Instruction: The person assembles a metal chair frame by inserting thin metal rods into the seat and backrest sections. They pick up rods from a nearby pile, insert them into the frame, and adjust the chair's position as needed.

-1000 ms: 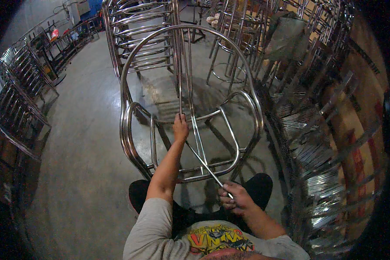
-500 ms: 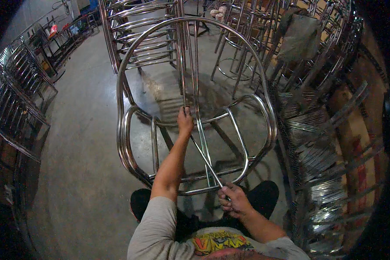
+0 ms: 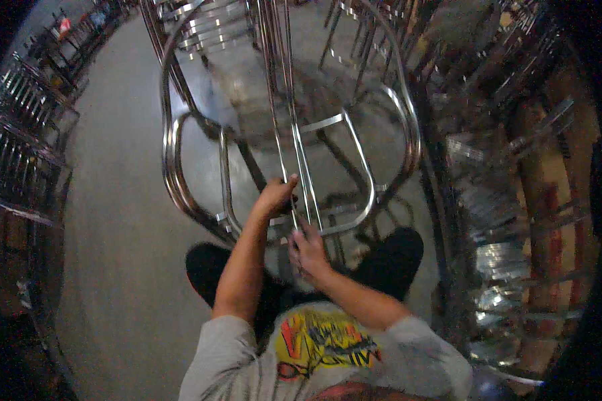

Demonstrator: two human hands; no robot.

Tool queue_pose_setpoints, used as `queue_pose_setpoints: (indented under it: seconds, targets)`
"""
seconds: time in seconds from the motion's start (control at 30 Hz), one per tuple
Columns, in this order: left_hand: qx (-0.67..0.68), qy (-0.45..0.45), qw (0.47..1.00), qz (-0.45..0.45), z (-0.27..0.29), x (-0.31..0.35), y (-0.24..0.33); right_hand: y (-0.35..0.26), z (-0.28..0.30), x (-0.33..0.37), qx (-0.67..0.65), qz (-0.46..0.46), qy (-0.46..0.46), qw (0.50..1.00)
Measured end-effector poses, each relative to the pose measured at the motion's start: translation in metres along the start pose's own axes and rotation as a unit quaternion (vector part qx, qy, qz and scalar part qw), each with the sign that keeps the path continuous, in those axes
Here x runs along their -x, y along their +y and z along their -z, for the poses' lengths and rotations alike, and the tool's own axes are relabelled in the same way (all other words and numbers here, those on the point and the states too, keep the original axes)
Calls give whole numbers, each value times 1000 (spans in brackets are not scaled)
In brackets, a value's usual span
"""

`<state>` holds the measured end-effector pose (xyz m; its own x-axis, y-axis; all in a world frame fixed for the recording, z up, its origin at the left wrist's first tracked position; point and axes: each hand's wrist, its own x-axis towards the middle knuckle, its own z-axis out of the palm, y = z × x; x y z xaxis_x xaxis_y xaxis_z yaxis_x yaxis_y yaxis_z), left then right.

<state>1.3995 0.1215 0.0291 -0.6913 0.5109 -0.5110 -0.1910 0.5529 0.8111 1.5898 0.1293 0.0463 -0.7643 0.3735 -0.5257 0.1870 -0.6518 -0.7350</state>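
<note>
Both hands, left hand [image 3: 275, 198] and right hand [image 3: 308, 250], grip the chair frame's [image 3: 180, 194] upright rods [image 3: 294, 134] ahead

Chair frame [image 3: 201, 194] stands on the floor [image 3: 120, 220] straight ahead, both hands on its middle rods [image 3: 291, 134]; stacked frames [image 3: 27, 154] line the left, more stacks [image 3: 515, 200] crowd the right.
</note>
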Motion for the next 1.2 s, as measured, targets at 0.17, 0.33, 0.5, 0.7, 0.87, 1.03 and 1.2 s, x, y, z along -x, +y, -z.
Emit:
queue_pose_setpoints:
  seconds: [0.17, 0.33, 0.5, 0.7, 0.87, 1.03, 1.2]
  targets:
    - [118, 66, 990, -33, -19, 25, -23, -30, 5, -1, 445, 104, -23, 889]
    - [143, 70, 986, -56, -23, 0, -27, -63, 34, -27, 689, 369, 135, 609]
    - [99, 118, 983, -104, -27, -35, -41, -58, 40, -48, 743, 143, 67, 650]
    - [49, 129, 985, -108, -28, -73, -42, -61, 36, -43, 749, 157, 67, 640]
    - [5, 160, 974, -158, -30, -83, -42, -64, 36, -45, 757, 177, 71, 625]
    - [-41, 170, 977, -125, -35, -97, -35, -64, 39, -49, 761, 166, 67, 624]
    - [-4, 185, 976, -111, -40, -94, -22, -69, 38, -47, 760, 176, 63, 623]
